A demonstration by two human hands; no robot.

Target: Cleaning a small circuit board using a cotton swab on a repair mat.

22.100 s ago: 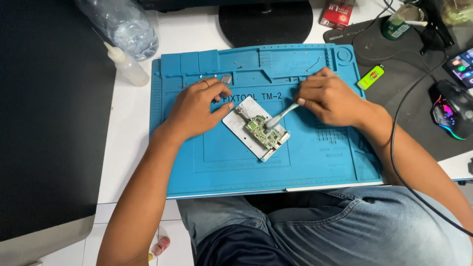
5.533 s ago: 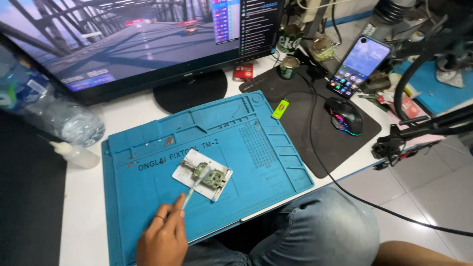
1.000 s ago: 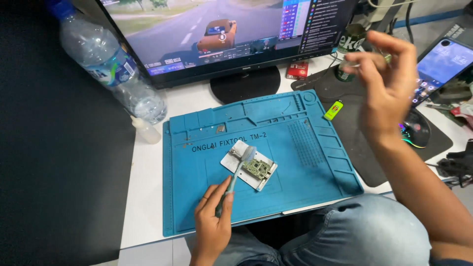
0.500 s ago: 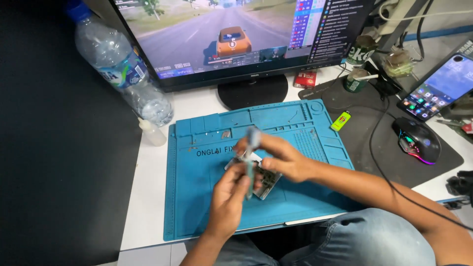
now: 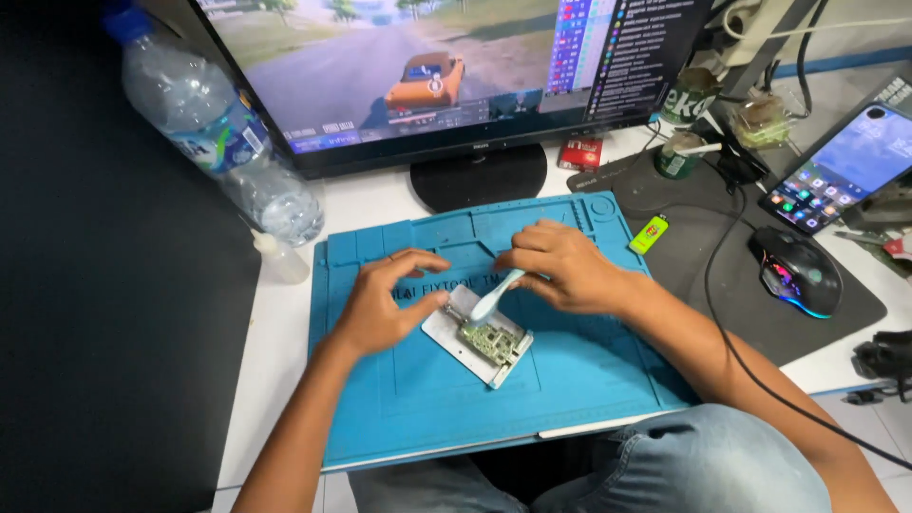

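A small green circuit board (image 5: 492,343) lies clamped on a white rectangular holder (image 5: 456,334) in the middle of a blue work mat (image 5: 560,370). My right hand (image 5: 560,269) grips a light blue brush (image 5: 494,296) whose head touches the board's upper left end. My left hand (image 5: 389,304) rests on the mat with its fingertips against the holder's left edge, steadying it.
A monitor (image 5: 456,66) on a round black stand plays a driving video behind the mat. A plastic water bottle (image 5: 228,142) and a small white bottle (image 5: 281,258) stand at the left. A green lighter (image 5: 650,234), a lit mouse (image 5: 796,277), a phone (image 5: 841,169) and cables are on the right.
My right hand came down from the air at the right with the brush and set it on the board. My left hand slid up to the holder.
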